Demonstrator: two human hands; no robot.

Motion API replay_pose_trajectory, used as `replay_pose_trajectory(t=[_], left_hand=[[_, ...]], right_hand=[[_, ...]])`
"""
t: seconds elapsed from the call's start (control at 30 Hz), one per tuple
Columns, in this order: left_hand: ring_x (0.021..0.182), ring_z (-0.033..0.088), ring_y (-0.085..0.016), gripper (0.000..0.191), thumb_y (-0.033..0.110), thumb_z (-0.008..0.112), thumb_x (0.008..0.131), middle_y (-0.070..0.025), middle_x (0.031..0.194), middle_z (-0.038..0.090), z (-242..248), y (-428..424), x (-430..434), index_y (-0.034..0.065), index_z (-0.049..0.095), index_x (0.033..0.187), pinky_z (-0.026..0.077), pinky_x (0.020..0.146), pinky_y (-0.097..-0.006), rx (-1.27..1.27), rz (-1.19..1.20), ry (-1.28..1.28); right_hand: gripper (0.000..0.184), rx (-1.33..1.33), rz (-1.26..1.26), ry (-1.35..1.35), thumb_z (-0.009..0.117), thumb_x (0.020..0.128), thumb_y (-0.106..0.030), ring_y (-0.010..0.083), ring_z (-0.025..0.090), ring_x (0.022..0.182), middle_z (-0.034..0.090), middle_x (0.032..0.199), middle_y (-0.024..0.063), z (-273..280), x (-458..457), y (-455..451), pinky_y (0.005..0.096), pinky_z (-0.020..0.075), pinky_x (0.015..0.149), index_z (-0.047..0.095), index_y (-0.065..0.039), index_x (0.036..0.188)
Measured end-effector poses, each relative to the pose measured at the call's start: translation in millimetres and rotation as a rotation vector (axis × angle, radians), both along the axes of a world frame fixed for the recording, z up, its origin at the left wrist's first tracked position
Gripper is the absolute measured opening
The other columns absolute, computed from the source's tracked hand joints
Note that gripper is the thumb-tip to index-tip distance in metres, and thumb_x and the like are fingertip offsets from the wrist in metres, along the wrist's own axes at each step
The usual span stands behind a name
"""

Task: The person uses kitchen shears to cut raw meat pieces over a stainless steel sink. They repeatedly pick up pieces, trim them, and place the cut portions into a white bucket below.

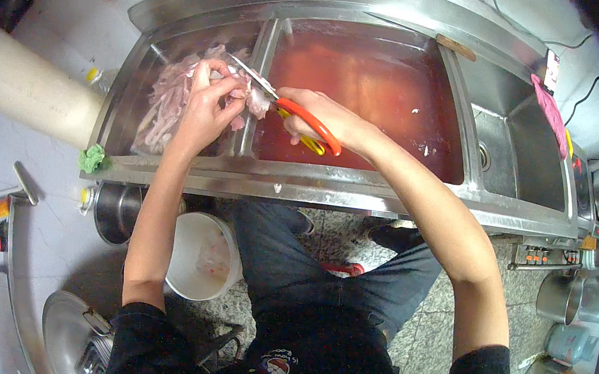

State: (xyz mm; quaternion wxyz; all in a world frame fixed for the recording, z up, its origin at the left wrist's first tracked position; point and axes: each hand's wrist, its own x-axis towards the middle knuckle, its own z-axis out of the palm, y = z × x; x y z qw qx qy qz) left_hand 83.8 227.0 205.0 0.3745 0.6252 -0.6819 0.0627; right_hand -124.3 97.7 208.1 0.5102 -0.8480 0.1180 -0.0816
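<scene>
My left hand [212, 97] grips a piece of raw pale-pink meat [258, 103] above the divider between the left and middle sink basins. In my right hand [325, 115] is a pair of scissors [308, 117] with red and yellow handles. Their blades point up and left, beside the fingers of my left hand and against the meat or very near it. Below my left hand, the left basin holds a heap of raw, stringy pinkish meat [167, 96]. Reddish water [365, 116] fills the middle basin, with small white scraps floating in it.
A knife [454, 47] with a wooden handle lies along the sink's back ledge. The right basin [493, 113] shows its drain. A pink cloth [550, 115] hangs on the right rim, and a green scrubber [92, 158] sits at the front left corner. A white bucket [205, 257] stands below.
</scene>
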Motion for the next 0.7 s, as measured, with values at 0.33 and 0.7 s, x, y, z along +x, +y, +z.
replay_pose_trajectory(t=[0.33,0.7], left_hand=[[0.088,0.06,-0.023,0.018,0.0,0.073,0.077,-0.0113,0.11,0.047,-6,8,7,0.0019,0.068,0.094,0.052,0.078,-0.0347,0.067,-0.09,-0.138],[0.091,0.061,-0.023,0.019,0.001,0.072,0.079,-0.0115,0.11,0.05,-22,5,21,0.0018,0.067,0.097,0.051,0.081,-0.0331,0.081,-0.05,-0.087]], right_hand=[[0.027,0.437,0.112,-0.088,0.055,0.072,-0.016,0.0261,0.067,0.075,0.063,0.085,0.0129,-21,5,-11,0.0385,0.0564,0.072,0.059,0.002,0.092],[0.027,0.418,0.099,0.058,0.055,0.077,-0.02,0.0223,0.067,0.071,0.061,0.085,0.0114,-24,4,-29,0.0347,0.0554,0.068,0.06,0.003,0.091]])
